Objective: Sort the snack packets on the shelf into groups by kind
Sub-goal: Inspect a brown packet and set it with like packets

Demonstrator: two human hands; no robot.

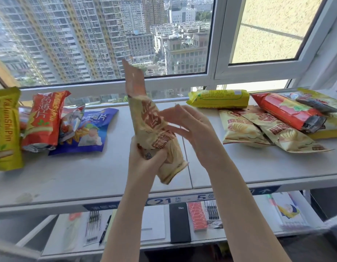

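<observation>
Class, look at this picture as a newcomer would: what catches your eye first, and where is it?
A tall beige crinkly snack packet stands upright mid-frame, gripped low by the left hand, the open right hand beside it. Bright red, yellow and blue packets crowd the white shelf's left end.

Window: large pane in white frame, at twelve o'clock, gave onto high-rise apartment blocks and lower buildings in daylight. Second pane: at two o'clock, faced a rough yellow exterior wall, sunlit. Shelf: pale grey, two boards butted together, ran from nine to three o'clock below the sill. Lower shelf: at six o'clock, held pens, a black notebook and stationery packs.
</observation>
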